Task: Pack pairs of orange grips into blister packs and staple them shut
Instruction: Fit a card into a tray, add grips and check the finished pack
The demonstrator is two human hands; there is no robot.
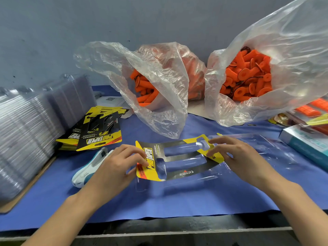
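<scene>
Lying across the middle of the blue cloth (177, 201) on the desk, the printed card (186, 173) is black and yellow with a "PROTAPER" logo, an orange patch at its near-left corner and 2 long cut-out windows. It sits over a clear blister pack (252, 146), opened flat, whose moulded channels show through the windows; no grips are in it. The left hand (113, 167) pinches the card's logo end between thumb and fingers, and the right hand (237, 157) grips the opposite yellow end with curled fingertips. The orange grips (248, 80) lie loose in 2 open clear plastic bags (159, 107) at the back of the desk, short ribbed tubes with round flanged ends. A white and teal stapler (88, 167) rests on the cloth just beside the left wrist. Behind it lie a fanned pile of spare cards (99, 132) and, at far left, a tall stack of clear blisters (26, 125). A teal box (305, 144) sits at the right edge.
</scene>
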